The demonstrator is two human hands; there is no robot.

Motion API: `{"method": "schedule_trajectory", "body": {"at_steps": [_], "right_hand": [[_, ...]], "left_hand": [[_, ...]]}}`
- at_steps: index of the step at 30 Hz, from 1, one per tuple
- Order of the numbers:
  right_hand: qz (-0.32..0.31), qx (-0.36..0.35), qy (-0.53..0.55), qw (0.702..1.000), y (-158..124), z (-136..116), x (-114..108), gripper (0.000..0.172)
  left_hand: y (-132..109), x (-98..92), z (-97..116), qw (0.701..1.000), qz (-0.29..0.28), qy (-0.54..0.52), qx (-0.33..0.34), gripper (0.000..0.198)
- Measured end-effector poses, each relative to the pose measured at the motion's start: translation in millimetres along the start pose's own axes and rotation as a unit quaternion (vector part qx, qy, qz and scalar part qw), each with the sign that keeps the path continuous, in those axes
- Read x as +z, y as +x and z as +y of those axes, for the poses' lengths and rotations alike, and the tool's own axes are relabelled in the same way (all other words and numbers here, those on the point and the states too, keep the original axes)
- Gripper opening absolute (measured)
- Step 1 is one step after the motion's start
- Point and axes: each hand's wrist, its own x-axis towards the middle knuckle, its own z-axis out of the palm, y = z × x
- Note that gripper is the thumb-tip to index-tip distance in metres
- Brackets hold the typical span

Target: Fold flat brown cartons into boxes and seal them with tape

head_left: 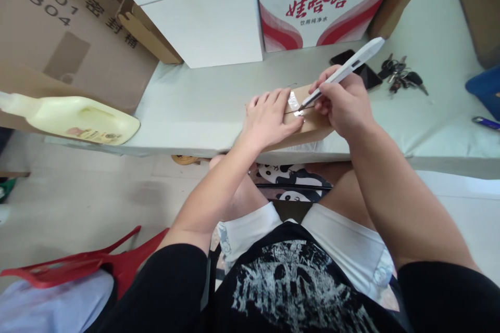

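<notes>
A small brown cardboard box (pixel 312 124) lies near the front edge of the covered table, with a shiny strip of clear tape (pixel 294 100) across its top seam. My left hand (pixel 267 118) rests flat on the box's left part, fingers stretched and thumb beside the tape. In my right hand (pixel 346 101) is a slim white pen-shaped tool (pixel 357 57), gripped like a pen and slanting up to the right. Its dark tip meets the tape at the seam; whether it is a blade or a nib I cannot tell.
Behind my right hand lie a black phone (pixel 369 76) and a bunch of keys (pixel 400 74). White cartons (pixel 211 21) stand at the back, one with red print (pixel 320 10). A yellow bottle (pixel 84 118) lies left; a blue container (pixel 486 91) is right. A red chair (pixel 130 265) stands lower left.
</notes>
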Motion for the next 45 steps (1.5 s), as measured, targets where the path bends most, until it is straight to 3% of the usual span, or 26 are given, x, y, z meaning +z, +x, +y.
{"method": "schedule_trajectory", "body": {"at_steps": [8, 15, 27, 45], "right_hand": [[0.005, 0.003, -0.03, 1.0, -4, -8, 4, 0.037], [-0.001, -0.002, -0.04, 0.999, -5, -8, 3, 0.041], [0.026, 0.006, -0.066, 0.997, -8, -12, 4, 0.021], [0.05, -0.024, -0.087, 0.995, -1, 0, 4, 0.019]], "left_hand": [[0, 2.4, -2, 1.0, 0.0, 0.018, 0.021, 0.058], [2, 2.8, 0, 1.0, -0.009, 0.017, -0.002, 0.062], [2, 0.8, 1, 1.0, -0.012, 0.013, 0.0, 0.062], [2, -0.4, 1, 0.999, -0.019, 0.028, 0.001, 0.055]]}}
